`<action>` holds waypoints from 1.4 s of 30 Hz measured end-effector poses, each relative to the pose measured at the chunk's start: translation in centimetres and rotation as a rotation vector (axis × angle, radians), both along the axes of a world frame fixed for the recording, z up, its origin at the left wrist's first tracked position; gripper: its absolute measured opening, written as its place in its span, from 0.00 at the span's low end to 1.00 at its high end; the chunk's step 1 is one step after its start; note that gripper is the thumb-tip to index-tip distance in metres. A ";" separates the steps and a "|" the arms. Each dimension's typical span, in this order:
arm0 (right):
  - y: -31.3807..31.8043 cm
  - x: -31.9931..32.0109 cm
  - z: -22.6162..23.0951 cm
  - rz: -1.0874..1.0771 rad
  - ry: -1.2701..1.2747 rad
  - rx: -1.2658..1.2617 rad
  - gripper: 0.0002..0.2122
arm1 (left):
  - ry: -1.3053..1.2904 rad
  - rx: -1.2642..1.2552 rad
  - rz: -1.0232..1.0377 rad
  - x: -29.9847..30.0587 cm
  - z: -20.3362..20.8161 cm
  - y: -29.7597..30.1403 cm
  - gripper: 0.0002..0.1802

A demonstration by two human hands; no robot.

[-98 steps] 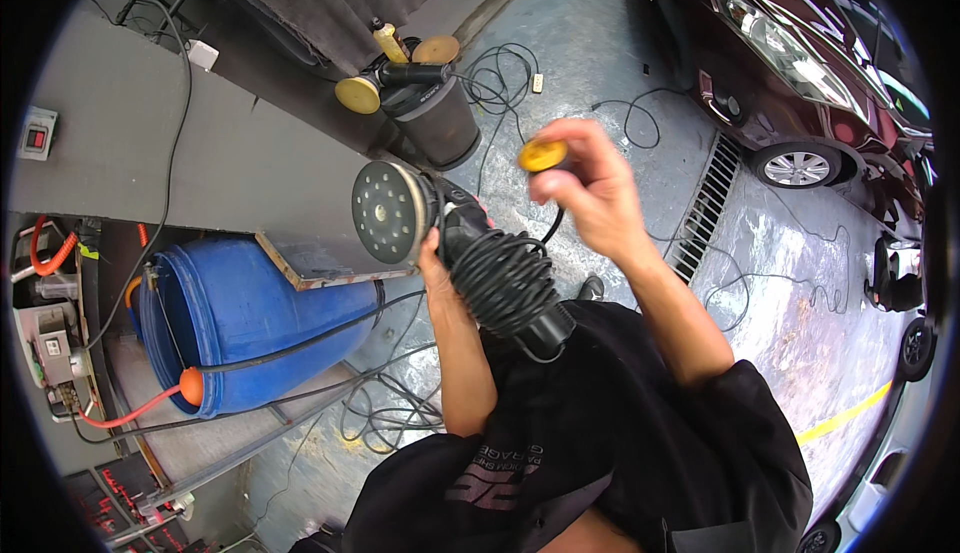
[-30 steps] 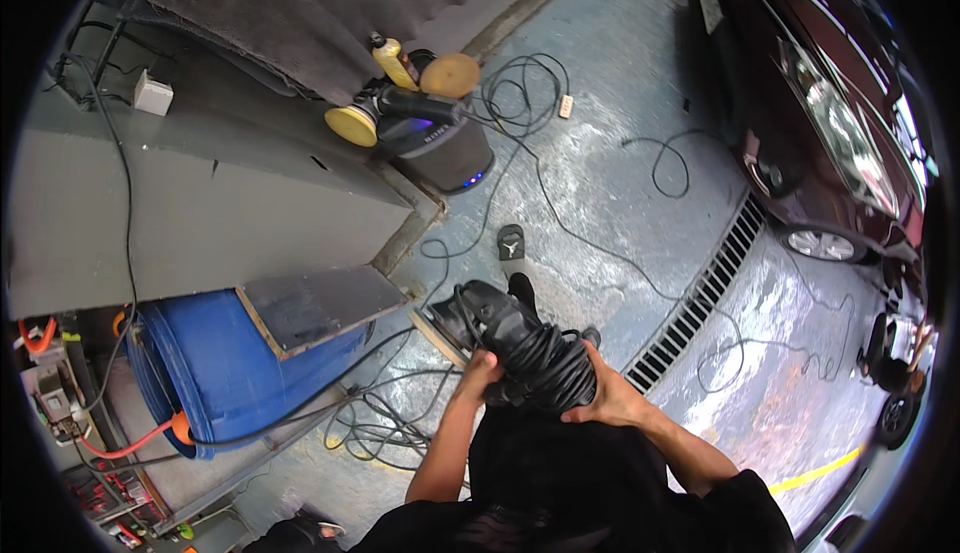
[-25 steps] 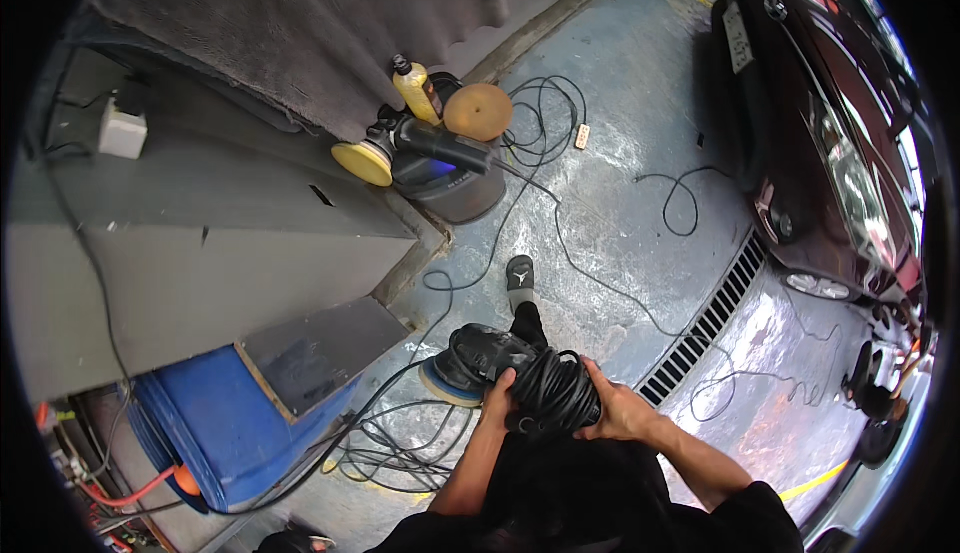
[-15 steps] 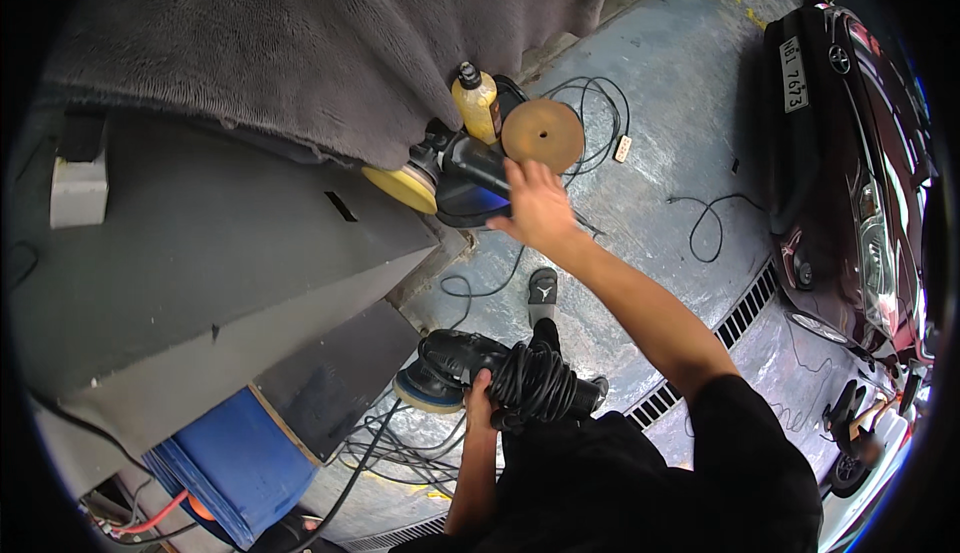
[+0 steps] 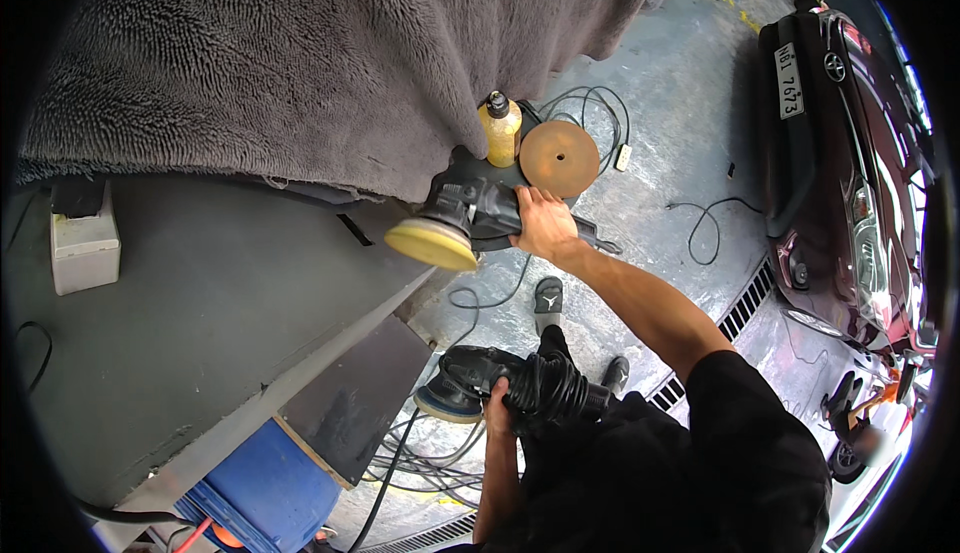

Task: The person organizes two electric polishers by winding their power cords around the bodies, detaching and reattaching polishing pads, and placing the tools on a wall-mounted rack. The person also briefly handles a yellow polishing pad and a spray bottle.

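My right hand (image 5: 547, 225) is wrapped around the body of a black polisher (image 5: 490, 205) with a round yellow foam pad (image 5: 435, 245). The pad hangs tilted beside the towel-draped edge, facing down and to the left. Close to my body, my left hand (image 5: 498, 411) grips a second black polisher (image 5: 480, 368), whose blue-edged pad (image 5: 447, 405) points down. Its cord (image 5: 555, 388) is coiled around the handle. Just beyond my right hand stand a bottle of yellow liquid (image 5: 502, 133) with a black cap and a round brown disc (image 5: 560, 158) with a centre hole.
A thick grey towel (image 5: 300, 73) drapes over the upper left, above a dark grey surface (image 5: 220, 323) with a white box (image 5: 85, 253). Lower left is a blue bin (image 5: 265, 488). Cables (image 5: 440, 463) lie on the floor. A dark red car (image 5: 830, 173) and another person (image 5: 858, 413) are at right.
My right hand has gone from spread fingers against the yellow-pad polisher to a closed grip on it. That polisher has come away from the towel, toward me. The view has shifted slightly.
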State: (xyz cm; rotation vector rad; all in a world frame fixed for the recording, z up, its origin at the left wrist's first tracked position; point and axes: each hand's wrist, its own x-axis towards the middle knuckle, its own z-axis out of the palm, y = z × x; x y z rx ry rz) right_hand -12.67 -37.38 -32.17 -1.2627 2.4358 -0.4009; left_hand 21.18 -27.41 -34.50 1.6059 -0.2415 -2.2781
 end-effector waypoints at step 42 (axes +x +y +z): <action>46.0 16.4 19.3 -1.557 -0.017 0.087 0.39 | -0.165 -0.068 -0.753 -25.2 -4.3 -26.4 0.49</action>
